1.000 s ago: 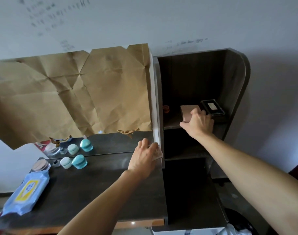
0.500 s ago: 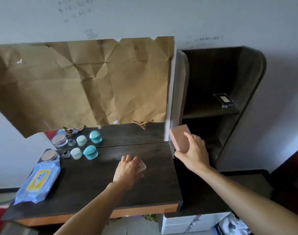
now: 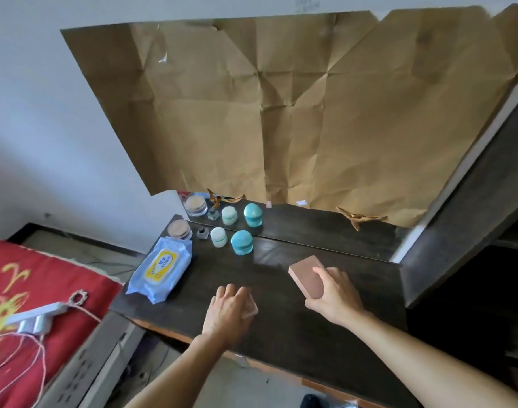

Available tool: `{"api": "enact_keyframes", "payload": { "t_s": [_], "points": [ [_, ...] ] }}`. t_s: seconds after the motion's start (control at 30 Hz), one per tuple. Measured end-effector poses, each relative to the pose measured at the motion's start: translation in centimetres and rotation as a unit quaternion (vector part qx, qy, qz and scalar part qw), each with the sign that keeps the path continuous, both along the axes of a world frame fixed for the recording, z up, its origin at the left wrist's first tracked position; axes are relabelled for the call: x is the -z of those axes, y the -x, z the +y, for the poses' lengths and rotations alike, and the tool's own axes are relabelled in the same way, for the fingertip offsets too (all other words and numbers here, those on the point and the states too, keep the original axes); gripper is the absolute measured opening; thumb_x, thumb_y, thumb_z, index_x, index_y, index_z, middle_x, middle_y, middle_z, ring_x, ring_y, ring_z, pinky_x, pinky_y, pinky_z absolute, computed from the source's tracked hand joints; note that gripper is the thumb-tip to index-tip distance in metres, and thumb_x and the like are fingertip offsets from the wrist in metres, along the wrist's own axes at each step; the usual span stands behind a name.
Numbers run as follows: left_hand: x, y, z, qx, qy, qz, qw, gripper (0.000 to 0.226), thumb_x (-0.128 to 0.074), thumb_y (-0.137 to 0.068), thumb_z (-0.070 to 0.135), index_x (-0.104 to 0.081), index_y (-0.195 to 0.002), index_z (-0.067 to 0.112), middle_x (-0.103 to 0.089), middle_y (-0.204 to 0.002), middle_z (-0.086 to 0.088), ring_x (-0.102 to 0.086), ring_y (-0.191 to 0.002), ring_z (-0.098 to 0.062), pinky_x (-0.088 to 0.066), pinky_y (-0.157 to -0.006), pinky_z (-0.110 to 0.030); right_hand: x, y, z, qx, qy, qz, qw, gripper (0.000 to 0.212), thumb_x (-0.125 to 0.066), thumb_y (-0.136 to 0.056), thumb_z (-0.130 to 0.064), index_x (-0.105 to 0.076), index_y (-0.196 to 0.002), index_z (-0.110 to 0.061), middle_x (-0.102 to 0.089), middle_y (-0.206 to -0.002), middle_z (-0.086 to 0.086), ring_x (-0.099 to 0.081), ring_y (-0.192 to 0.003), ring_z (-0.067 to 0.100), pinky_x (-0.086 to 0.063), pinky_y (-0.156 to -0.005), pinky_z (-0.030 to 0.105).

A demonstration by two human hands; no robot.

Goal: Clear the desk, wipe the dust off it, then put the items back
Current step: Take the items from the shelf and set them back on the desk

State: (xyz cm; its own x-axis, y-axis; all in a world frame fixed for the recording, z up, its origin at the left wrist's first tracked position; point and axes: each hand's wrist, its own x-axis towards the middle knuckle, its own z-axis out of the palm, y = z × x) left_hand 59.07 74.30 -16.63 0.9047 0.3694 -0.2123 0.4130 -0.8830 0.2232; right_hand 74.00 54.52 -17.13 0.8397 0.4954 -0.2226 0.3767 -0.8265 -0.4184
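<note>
View: head camera, looking down on the desk
Desk (image 3: 281,328): dark wood top, pale strip along its front edge
Right hand (image 3: 337,295): over the right half of the desk; fingers and thumb wrapped round the pink box
Pink box (image 3: 306,276): flat, rectangular, held tilted with one long face up; cannot tell whether it touches the top
Left hand (image 3: 227,310): near the front edge, about mid-desk, back of hand up; fingers bent down over a pale pad, pressing it onto the top
Pale pad (image 3: 252,308): only one corner shows past the fingertips
Wipes pack (image 3: 163,266): blue with yellow label, lying flat at the left edge
Tan-lidded jar (image 3: 179,229): back-left corner
Small dark cap (image 3: 203,232): just right of that jar
Pale green jar (image 3: 218,237): next along the back edge
Teal jar (image 3: 242,242): right of it, near but apart
Mirror (image 3: 310,228): stands on the back edge, reflecting the jars; brown paper (image 3: 281,113) covers most of it
Power strip (image 3: 37,315): on a red cloth (image 3: 31,278), left of the desk
</note>
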Motion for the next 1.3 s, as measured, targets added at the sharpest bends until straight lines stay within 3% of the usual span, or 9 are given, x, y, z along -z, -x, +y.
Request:
{"api": "enact_keyframes", "payload": {
  "t_s": [0.2, 0.4, 0.5, 0.63, 0.87, 1.03, 1.13, 1.3],
  "points": [
    [1.6, -3.9, 4.8, 0.024, -0.005, 0.036, 0.999, 0.054, -0.057, -0.082, 0.042, -0.040, -0.132, 0.030, -0.046, -0.126, 0.008, -0.043, -0.117, -0.019, -0.035, -0.096, -0.029, 3.4, -4.8, 5.9, -0.037, 0.043, 0.034, 0.998, 0.084, -0.070, -0.066, -0.044, -0.029, -0.138, -0.029, -0.035, -0.136, -0.001, -0.036, -0.120, 0.022, -0.042, -0.094, 0.036],
    [3.5, -10.0, 6.7, 0.109, -0.012, 0.045, 0.993, 0.054, -0.057, -0.085, 0.036, -0.039, -0.134, 0.023, -0.047, -0.128, 0.004, -0.043, -0.121, -0.019, -0.027, -0.106, -0.029, 6.0, -8.3, 7.3, -0.100, 0.097, 0.042, 0.989, 0.085, -0.069, -0.067, -0.029, -0.023, -0.139, -0.031, -0.028, -0.138, -0.003, -0.032, -0.123, 0.021, -0.039, -0.096, 0.035],
    [4.7, -13.7, 7.6, 0.156, -0.023, 0.062, 0.985, 0.061, -0.060, -0.086, 0.029, -0.033, -0.140, 0.021, -0.043, -0.136, 0.001, -0.040, -0.128, -0.020, -0.023, -0.112, -0.031, 7.2, -9.5, 7.7, -0.126, 0.122, 0.017, 0.984, 0.085, -0.067, -0.069, -0.019, -0.022, -0.139, -0.032, -0.024, -0.144, -0.004, -0.029, -0.130, 0.021, -0.030, -0.105, 0.038],
    [6.6, -18.1, 8.4, 0.216, -0.045, 0.083, 0.972, 0.065, -0.063, -0.086, 0.020, -0.031, -0.142, 0.020, -0.040, -0.141, -0.001, -0.037, -0.132, -0.022, -0.019, -0.116, -0.033, 8.1, -10.4, 8.1, -0.141, 0.170, 0.002, 0.975, 0.087, -0.059, -0.073, -0.001, -0.019, -0.143, -0.033, -0.011, -0.156, -0.004, -0.010, -0.143, 0.018, -0.015, -0.114, 0.045],
    [9.7, -21.3, 9.6, 0.313, -0.068, 0.094, 0.943, 0.053, -0.057, -0.087, 0.013, -0.038, -0.136, 0.015, -0.044, -0.133, -0.004, -0.042, -0.122, -0.025, -0.021, -0.114, -0.034, 8.8, -10.5, 9.5, -0.157, 0.165, -0.028, 0.973, 0.085, -0.065, -0.072, 0.007, -0.025, -0.136, -0.030, -0.010, -0.157, -0.002, -0.010, -0.144, 0.022, -0.032, -0.103, 0.043],
    [10.0, -21.3, 10.3, 0.340, -0.049, 0.081, 0.936, 0.050, -0.055, -0.090, 0.023, -0.038, -0.137, 0.017, -0.044, -0.131, -0.003, -0.043, -0.120, -0.022, -0.026, -0.113, -0.033, 9.1, -9.7, 9.0, -0.133, 0.149, -0.037, 0.979, 0.087, -0.060, -0.073, 0.007, -0.022, -0.140, -0.032, -0.001, -0.159, 0.002, -0.003, -0.146, 0.022, -0.034, -0.102, 0.043],
    [8.9, -21.3, 9.9, 0.335, -0.033, 0.053, 0.940, 0.049, -0.049, -0.095, 0.031, -0.035, -0.141, 0.018, -0.042, -0.137, -0.002, -0.042, -0.124, -0.021, -0.030, -0.112, -0.032, 8.9, -8.5, 7.7, -0.077, 0.128, -0.043, 0.988, 0.079, -0.058, -0.075, 0.002, -0.025, -0.140, -0.030, -0.007, -0.158, 0.004, -0.010, -0.145, 0.024, -0.039, -0.102, 0.041],
    [6.7, -21.2, 6.7, 0.339, -0.021, 0.035, 0.940, 0.038, -0.043, -0.097, 0.029, -0.043, -0.134, 0.019, -0.046, -0.136, -0.002, -0.045, -0.122, -0.021, -0.035, -0.105, -0.033, 7.5, -5.9, 2.9, 0.046, 0.097, -0.057, 0.993, 0.044, -0.055, -0.083, -0.015, -0.048, -0.127, -0.019, -0.042, -0.139, 0.001, -0.045, -0.125, 0.023, -0.051, -0.088, 0.039]
  ]
}}
